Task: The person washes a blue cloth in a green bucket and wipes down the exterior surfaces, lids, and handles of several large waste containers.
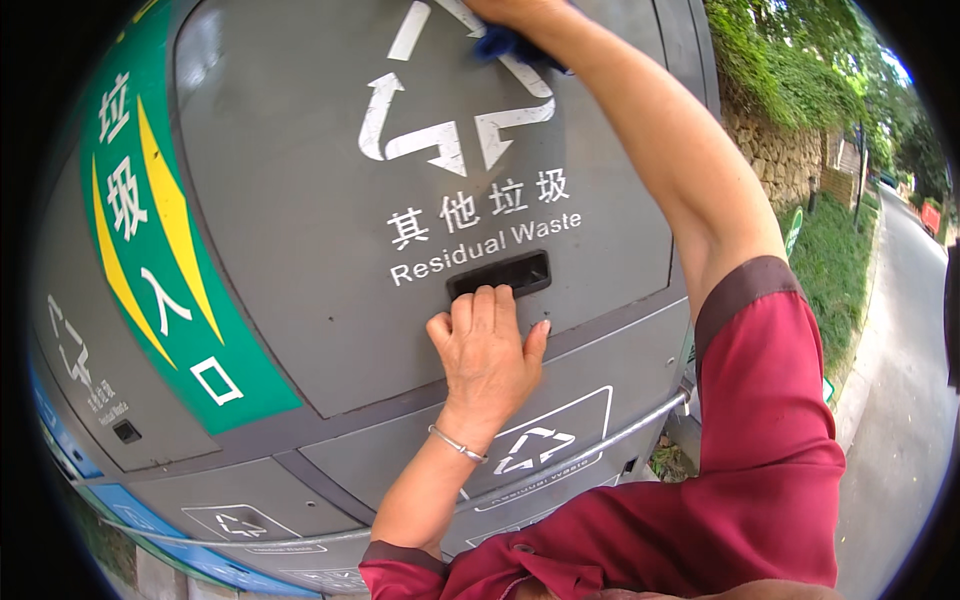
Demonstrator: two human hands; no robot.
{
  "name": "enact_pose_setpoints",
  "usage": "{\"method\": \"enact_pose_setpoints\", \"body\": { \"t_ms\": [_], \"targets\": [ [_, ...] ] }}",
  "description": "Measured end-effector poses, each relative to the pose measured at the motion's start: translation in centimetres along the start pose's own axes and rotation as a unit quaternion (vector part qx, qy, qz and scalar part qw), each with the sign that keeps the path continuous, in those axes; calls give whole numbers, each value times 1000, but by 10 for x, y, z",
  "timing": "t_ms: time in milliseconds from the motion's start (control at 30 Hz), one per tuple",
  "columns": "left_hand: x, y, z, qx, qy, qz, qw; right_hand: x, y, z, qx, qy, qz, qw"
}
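Observation:
A large grey waste bin door (290, 200) with white arrow symbols and lettering fills the view before me. Its recessed black handle (520, 272) sits in the lower middle of the door. My left hand (487, 350), a silver bracelet at its wrist, hooks its fingertips over the lower edge of that handle, the thumb apart to the right. Raised to the top of the door, my right hand (515, 10) holds a dark blue cloth (515, 48) against the panel, over the arrow symbol. The upper edge of the picture cuts off part of this hand.
Left of the door runs a green strip (240, 385) with yellow shapes. Below, a metal rail (650, 418) crosses the front of the bins. Blue bins (130, 505) continue at the lower left. To the right lie grass (840, 265), a stone wall (765, 155) and a paved road (900, 400).

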State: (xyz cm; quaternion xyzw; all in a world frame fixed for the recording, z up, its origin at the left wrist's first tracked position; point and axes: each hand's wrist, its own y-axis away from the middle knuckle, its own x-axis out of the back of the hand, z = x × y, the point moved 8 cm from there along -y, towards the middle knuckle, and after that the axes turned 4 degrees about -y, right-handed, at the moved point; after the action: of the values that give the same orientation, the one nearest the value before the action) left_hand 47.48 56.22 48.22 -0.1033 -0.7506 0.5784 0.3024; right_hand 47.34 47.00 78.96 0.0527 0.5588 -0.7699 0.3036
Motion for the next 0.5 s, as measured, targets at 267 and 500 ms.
{"method": "enact_pose_setpoints", "body": {
  "t_ms": [267, 500],
  "targets": [
    [-10, 13, -4, 3, -108, -60, 992, 14, 55, 61, -188, 52, 90, 977],
    [-21, 7, 16, -29, -76, -56, 995, 7, 132, -198, 198, -207, -22, 958]
  ]
}}
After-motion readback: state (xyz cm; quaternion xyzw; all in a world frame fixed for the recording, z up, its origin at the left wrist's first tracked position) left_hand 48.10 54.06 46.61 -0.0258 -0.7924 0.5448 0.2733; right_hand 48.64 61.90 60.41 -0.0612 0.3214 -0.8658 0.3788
